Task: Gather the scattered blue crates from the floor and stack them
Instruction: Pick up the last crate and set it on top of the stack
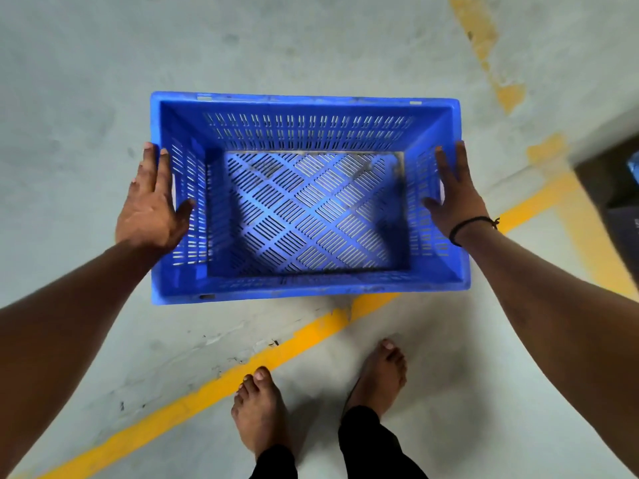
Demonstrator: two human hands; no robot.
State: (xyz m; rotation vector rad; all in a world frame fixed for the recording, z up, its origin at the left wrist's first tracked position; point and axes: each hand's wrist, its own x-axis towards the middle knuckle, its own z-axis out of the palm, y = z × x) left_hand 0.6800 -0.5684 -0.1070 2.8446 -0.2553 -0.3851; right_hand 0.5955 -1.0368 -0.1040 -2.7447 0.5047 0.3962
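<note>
While no stack shows yet, the left hand (150, 209) and right hand (456, 202) clasp one blue slotted plastic crate (304, 133) by its ends, thumbs hooked inside; stacking remains.

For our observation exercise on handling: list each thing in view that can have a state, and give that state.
blue crate: upright, empty, held by both short sides.
left hand: grips the crate's left wall, thumb inside.
right hand: grips the crate's right wall, thumb inside.
yellow floor line: paint worn and chipped.
</note>
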